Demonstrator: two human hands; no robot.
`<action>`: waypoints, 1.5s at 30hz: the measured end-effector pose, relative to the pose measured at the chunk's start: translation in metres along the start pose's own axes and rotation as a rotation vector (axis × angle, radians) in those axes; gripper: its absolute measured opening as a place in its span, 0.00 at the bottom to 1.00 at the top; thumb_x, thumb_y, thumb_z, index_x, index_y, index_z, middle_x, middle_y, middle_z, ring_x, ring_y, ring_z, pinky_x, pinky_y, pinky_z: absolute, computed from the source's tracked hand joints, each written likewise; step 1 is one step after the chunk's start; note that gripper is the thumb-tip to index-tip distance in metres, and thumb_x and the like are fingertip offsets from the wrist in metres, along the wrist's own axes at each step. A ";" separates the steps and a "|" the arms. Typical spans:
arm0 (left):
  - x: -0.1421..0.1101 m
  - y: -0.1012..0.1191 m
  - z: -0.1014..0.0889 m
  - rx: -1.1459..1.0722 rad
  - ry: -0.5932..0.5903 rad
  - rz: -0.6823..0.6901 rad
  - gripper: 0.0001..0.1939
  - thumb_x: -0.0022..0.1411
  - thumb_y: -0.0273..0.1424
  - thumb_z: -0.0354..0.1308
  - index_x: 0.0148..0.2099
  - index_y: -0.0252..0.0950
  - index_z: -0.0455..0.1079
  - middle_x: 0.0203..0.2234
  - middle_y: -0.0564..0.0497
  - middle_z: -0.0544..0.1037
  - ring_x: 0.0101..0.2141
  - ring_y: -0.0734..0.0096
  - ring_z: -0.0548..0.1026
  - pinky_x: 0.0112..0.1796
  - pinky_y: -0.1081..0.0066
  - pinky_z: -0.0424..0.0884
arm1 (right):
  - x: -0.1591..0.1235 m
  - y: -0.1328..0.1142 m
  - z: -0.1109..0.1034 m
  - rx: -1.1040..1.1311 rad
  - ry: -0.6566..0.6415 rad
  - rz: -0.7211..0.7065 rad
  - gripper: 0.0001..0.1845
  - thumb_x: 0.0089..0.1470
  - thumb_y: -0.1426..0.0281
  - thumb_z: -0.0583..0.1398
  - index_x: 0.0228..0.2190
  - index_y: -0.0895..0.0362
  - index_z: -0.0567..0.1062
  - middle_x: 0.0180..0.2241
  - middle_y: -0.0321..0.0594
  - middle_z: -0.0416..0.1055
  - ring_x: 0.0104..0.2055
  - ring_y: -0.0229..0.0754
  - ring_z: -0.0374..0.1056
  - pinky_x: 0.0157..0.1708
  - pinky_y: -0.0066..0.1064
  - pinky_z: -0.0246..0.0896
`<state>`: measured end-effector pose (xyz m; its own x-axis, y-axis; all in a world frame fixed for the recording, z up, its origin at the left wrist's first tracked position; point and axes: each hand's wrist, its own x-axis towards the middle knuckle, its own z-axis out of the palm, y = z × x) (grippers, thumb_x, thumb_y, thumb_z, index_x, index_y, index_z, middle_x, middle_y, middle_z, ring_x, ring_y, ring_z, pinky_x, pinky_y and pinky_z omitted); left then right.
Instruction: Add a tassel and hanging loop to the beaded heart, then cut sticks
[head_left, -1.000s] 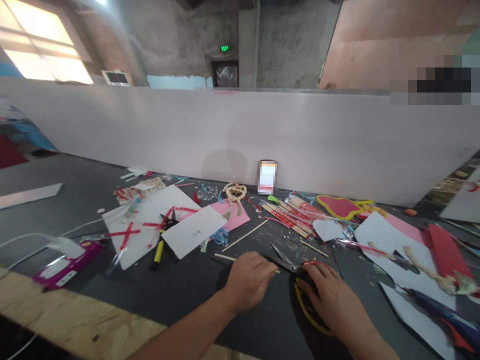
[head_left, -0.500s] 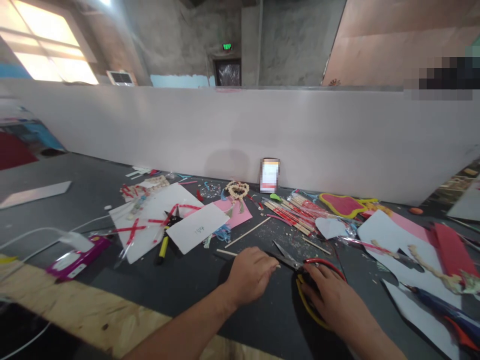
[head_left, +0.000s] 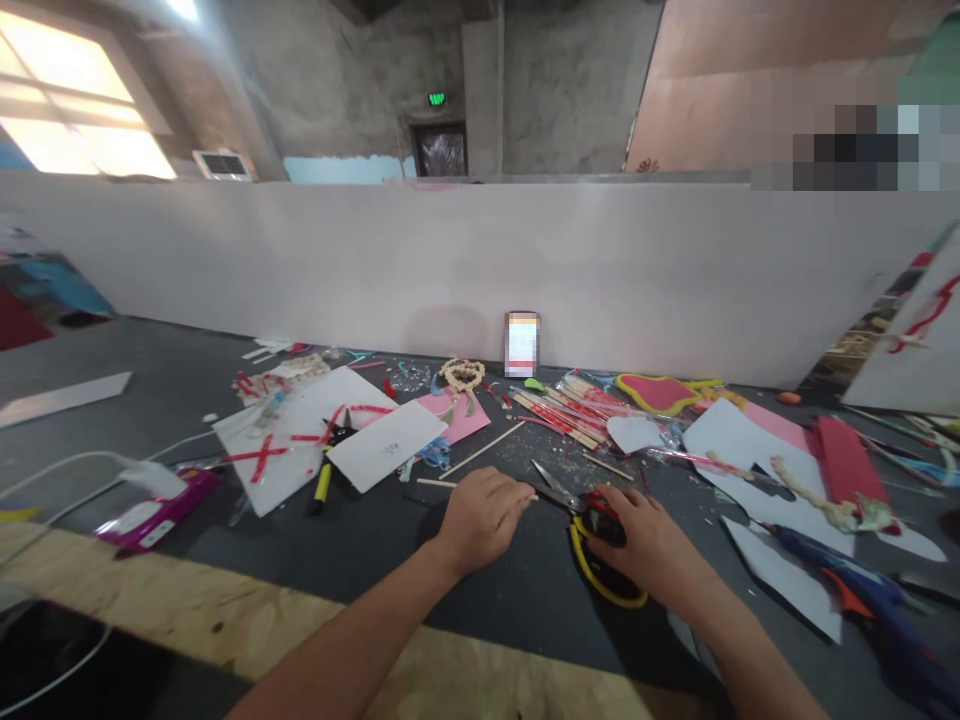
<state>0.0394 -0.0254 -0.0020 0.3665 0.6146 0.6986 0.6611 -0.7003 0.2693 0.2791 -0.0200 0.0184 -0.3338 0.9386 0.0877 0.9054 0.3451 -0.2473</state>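
My left hand (head_left: 480, 518) rests on the dark table with its fingers curled round a thin wooden stick (head_left: 437, 483) that pokes out to its left. My right hand (head_left: 651, 547) is closed on the red and yellow handles of a pair of scissors (head_left: 592, 535). The blades (head_left: 547, 482) are open and point up-left, their tips close to my left fingers and the stick's hidden end.
Craft clutter lies behind the hands: white paper (head_left: 300, 440) with red tape, a yellow pen (head_left: 322, 484), a bundle of sticks (head_left: 562, 410), a pink sheet (head_left: 450, 418), a standing phone (head_left: 522, 343). White card (head_left: 750, 450), a red sheet (head_left: 844, 460) and a blue glue gun (head_left: 862, 595) lie right. A plywood edge (head_left: 150, 600) runs near me.
My right hand has slid onto the scissor handles and closed on them. The left hand stays on the stick. The view has shifted slightly.
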 end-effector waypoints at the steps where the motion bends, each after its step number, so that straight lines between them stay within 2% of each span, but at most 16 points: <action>1: 0.001 0.002 -0.001 -0.006 0.006 -0.010 0.09 0.62 0.28 0.50 0.40 0.36 0.71 0.30 0.49 0.78 0.31 0.70 0.72 0.35 0.69 0.66 | -0.001 -0.001 0.001 0.010 0.013 -0.005 0.27 0.43 0.66 0.60 0.48 0.58 0.69 0.42 0.50 0.71 0.43 0.51 0.66 0.45 0.41 0.57; 5: 0.008 0.009 -0.009 -0.064 0.013 -0.094 0.09 0.62 0.29 0.50 0.39 0.36 0.72 0.29 0.49 0.78 0.32 0.70 0.73 0.35 0.70 0.67 | -0.001 -0.003 0.001 0.083 0.058 -0.025 0.24 0.42 0.69 0.59 0.45 0.57 0.72 0.41 0.49 0.72 0.43 0.50 0.67 0.47 0.41 0.56; 9: 0.016 0.011 -0.021 -0.148 0.040 -0.252 0.10 0.63 0.30 0.50 0.40 0.37 0.71 0.32 0.49 0.78 0.35 0.70 0.73 0.38 0.71 0.67 | 0.002 0.006 -0.004 0.231 0.118 0.003 0.20 0.44 0.66 0.59 0.42 0.55 0.72 0.38 0.45 0.72 0.39 0.47 0.68 0.42 0.38 0.60; 12: 0.022 0.010 -0.028 -0.241 0.053 -0.366 0.09 0.62 0.32 0.51 0.40 0.37 0.72 0.33 0.49 0.77 0.36 0.70 0.73 0.38 0.72 0.67 | 0.006 0.009 -0.009 0.374 0.207 0.057 0.25 0.50 0.62 0.54 0.50 0.56 0.64 0.41 0.44 0.71 0.39 0.42 0.68 0.38 0.33 0.63; 14: 0.028 0.012 -0.032 -0.342 0.042 -0.466 0.10 0.61 0.33 0.52 0.40 0.37 0.72 0.32 0.50 0.77 0.33 0.71 0.74 0.35 0.74 0.67 | 0.006 0.007 -0.013 0.567 0.279 0.099 0.28 0.53 0.60 0.50 0.55 0.55 0.56 0.43 0.45 0.69 0.40 0.40 0.68 0.35 0.30 0.64; 16: 0.034 0.015 -0.033 -0.480 0.032 -0.554 0.11 0.60 0.35 0.52 0.40 0.36 0.72 0.30 0.51 0.78 0.31 0.72 0.74 0.33 0.75 0.67 | 0.005 0.000 -0.016 0.794 0.304 0.116 0.33 0.52 0.57 0.54 0.56 0.53 0.54 0.43 0.44 0.68 0.40 0.40 0.68 0.34 0.30 0.65; 18: 0.039 0.018 -0.032 -0.611 0.028 -0.602 0.11 0.60 0.36 0.53 0.39 0.34 0.72 0.28 0.51 0.78 0.31 0.72 0.74 0.33 0.76 0.67 | 0.002 -0.009 -0.017 0.901 0.285 0.106 0.36 0.46 0.55 0.59 0.55 0.52 0.58 0.42 0.42 0.68 0.38 0.41 0.68 0.35 0.31 0.65; 22: 0.041 0.020 -0.028 -0.760 0.037 -0.664 0.11 0.59 0.36 0.54 0.38 0.33 0.72 0.27 0.50 0.78 0.31 0.72 0.74 0.33 0.76 0.67 | -0.004 -0.025 -0.014 0.581 0.287 0.024 0.27 0.44 0.57 0.62 0.46 0.54 0.68 0.42 0.44 0.67 0.42 0.45 0.66 0.42 0.38 0.63; 27: 0.031 0.021 -0.025 -0.822 0.093 -0.752 0.11 0.58 0.36 0.55 0.38 0.34 0.72 0.28 0.51 0.77 0.31 0.73 0.73 0.34 0.76 0.67 | -0.006 -0.031 -0.008 0.300 0.317 -0.149 0.23 0.48 0.60 0.60 0.46 0.53 0.67 0.44 0.46 0.65 0.47 0.47 0.63 0.46 0.40 0.62; 33: 0.027 0.027 -0.025 -0.745 0.041 -0.700 0.09 0.58 0.32 0.54 0.35 0.34 0.73 0.27 0.52 0.76 0.28 0.75 0.70 0.30 0.78 0.65 | -0.008 -0.036 -0.003 0.209 0.287 -0.188 0.25 0.49 0.59 0.59 0.49 0.53 0.66 0.46 0.46 0.65 0.48 0.47 0.63 0.45 0.39 0.63; 37: 0.026 0.031 -0.021 -0.730 0.015 -0.718 0.08 0.58 0.31 0.53 0.35 0.34 0.73 0.26 0.51 0.77 0.27 0.74 0.71 0.29 0.78 0.65 | -0.010 -0.038 -0.003 0.171 0.277 -0.206 0.26 0.51 0.59 0.58 0.51 0.53 0.65 0.46 0.47 0.66 0.49 0.47 0.63 0.46 0.38 0.63; 45: 0.024 0.035 -0.019 -0.732 0.030 -0.685 0.09 0.58 0.31 0.54 0.31 0.33 0.72 0.28 0.49 0.77 0.29 0.73 0.72 0.30 0.77 0.66 | -0.011 -0.038 -0.002 0.098 0.246 -0.254 0.29 0.53 0.58 0.56 0.54 0.55 0.62 0.47 0.47 0.67 0.51 0.50 0.61 0.47 0.43 0.62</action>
<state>0.0593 -0.0419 0.0368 0.0346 0.9667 0.2535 0.1539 -0.2558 0.9544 0.2491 -0.0436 0.0290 -0.4610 0.7998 0.3844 0.7685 0.5765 -0.2777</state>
